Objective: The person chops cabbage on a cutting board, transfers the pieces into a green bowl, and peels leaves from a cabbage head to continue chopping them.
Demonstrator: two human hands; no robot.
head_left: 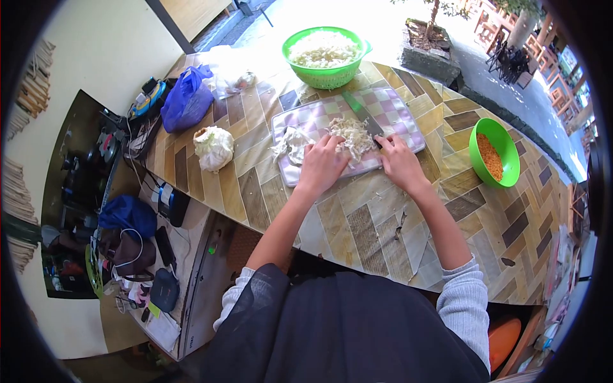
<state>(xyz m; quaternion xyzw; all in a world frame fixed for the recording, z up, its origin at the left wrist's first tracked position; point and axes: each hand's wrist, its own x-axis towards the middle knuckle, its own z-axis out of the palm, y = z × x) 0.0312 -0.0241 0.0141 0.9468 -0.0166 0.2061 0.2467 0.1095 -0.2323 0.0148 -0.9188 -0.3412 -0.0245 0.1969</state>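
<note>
On the patterned table lies a checkered cutting board [393, 105] with a pile of shredded white food [353, 135] in its middle. My left hand [324, 165] presses on pale pieces at the pile's left side, fingers bent together. A larger white piece [295, 145] lies left of it. My right hand [400, 165] is closed around the small dark handle end of a knife [374, 129], its blade pointing up and away over the board. Near the board's far edge is a green strip [353, 103], perhaps part of the knife.
A green colander [325, 75] of white pieces stands beyond the board. To the right is a green bowl [507, 153] with orange crumbs. On the left are a whitish round vegetable [214, 149] and a blue plastic bag [186, 102]. A cluttered side shelf [201, 239] stands lower left.
</note>
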